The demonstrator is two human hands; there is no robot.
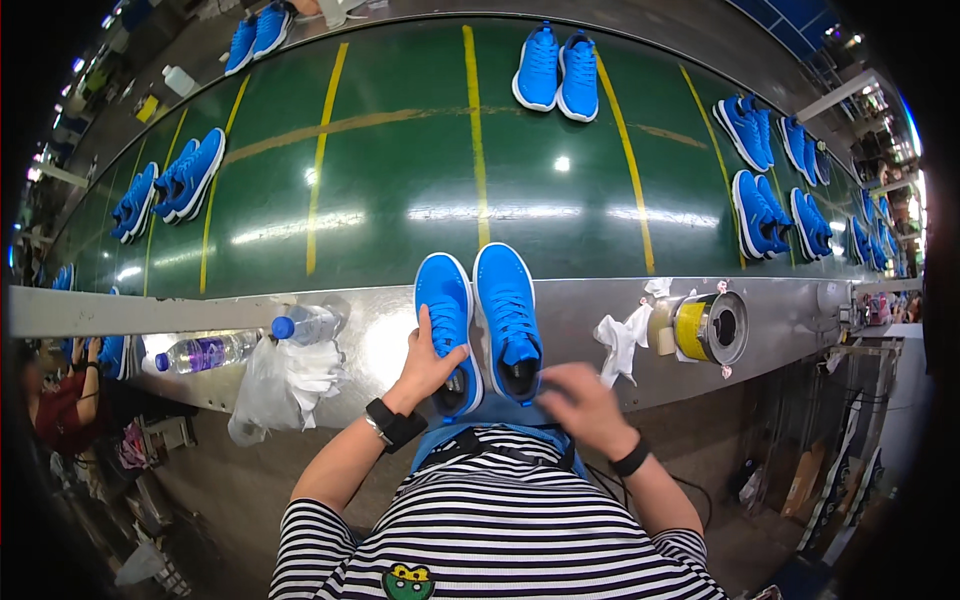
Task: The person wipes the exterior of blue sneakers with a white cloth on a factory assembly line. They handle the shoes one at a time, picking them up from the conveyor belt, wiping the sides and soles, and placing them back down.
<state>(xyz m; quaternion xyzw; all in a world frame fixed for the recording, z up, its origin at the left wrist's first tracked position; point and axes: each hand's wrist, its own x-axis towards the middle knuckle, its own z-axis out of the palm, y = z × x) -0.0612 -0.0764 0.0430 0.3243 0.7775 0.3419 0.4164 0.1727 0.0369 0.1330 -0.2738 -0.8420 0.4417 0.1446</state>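
Note:
A pair of blue sneakers with white soles lies side by side in front of me, toes pointing away, across the metal ledge and the belt's near edge. My left hand (pixel 430 362) grips the left sneaker (pixel 443 290), thumb over its collar and a finger along its outer side. The right sneaker (pixel 507 300) rests against it, laces up, its dark inside showing at the heel. Beside that heel is my right hand (pixel 588 405), smeared by motion; whether its fingers touch the shoe I cannot tell.
A green conveyor belt (pixel 400 180) with yellow lines carries several more pairs of blue sneakers (pixel 558 75). On the metal ledge (pixel 385 330) are bottles (pixel 205 352), a white plastic bag (pixel 262 395), crumpled white paper (pixel 622 340) and a yellow-labelled tin (pixel 708 327). Another person's arm (pixel 90 385) shows at far left.

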